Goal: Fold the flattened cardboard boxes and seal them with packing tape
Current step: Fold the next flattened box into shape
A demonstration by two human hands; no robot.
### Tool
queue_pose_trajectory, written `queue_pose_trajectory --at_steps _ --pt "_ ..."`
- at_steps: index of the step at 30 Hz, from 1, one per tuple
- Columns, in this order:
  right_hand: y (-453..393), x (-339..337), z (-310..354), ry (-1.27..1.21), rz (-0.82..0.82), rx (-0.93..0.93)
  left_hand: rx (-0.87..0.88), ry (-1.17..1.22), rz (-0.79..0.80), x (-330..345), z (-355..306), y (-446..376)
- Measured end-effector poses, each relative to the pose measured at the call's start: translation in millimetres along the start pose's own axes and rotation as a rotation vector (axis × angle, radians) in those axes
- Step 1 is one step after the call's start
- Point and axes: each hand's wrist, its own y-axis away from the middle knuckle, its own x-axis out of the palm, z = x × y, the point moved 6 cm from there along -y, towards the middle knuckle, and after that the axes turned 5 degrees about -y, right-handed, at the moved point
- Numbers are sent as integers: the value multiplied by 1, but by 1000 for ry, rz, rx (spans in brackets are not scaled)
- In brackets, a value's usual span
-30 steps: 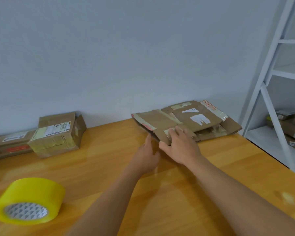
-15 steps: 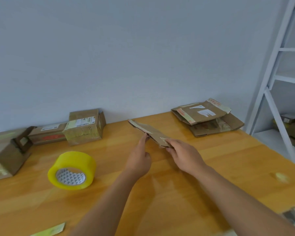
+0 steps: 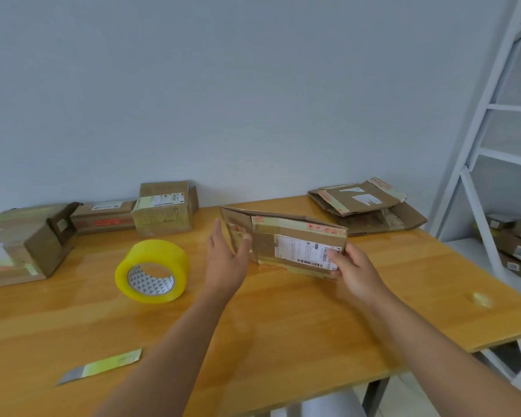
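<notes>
Nearest, a strip of cut tape [image 3: 101, 366] lies flat on the wooden table [image 3: 283, 341]; beyond it the yellow roll of packing tape [image 3: 152, 271] rests on the table, left of the hands; the left hand [image 3: 226, 260] is held open, fingers straight, against the left end of the flattened cardboard box [image 3: 286, 242]; the right hand [image 3: 354, 273] pinches the box's right end, thumb over its white label; the box stands tilted on edge above the table; further back, folded boxes [image 3: 164, 207] line the wall on the left, and a stack of flattened cardboard [image 3: 364, 206] lies at the far right corner, near a white shelf frame [image 3: 475, 164].
</notes>
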Motion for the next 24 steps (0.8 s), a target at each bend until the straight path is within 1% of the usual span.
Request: queue_pose_trajectory --at_steps 3,6,11,14,18,21,24 --pt "-1 -3 -4 -116 -63 50 -42 117 30 3 1 -3" --pt "-9 -4 -5 -150 -128 71 -46 229 44 5 0 -8" --pt "-27 5 -10 -225 -117 84 -61 267 -5 6 3 -11" --pt "-37 18 -7 -209 -89 42 -44 277 -11 11 7 -10" --pt "-45 42 -5 -118 -22 -40 10 274 -11 11 11 -3" --pt "-46 61 0 -47 5 -161 47 251 -59 4 17 -1" --pt "-47 69 1 62 -24 -292 88 317 -98 -8 17 1"
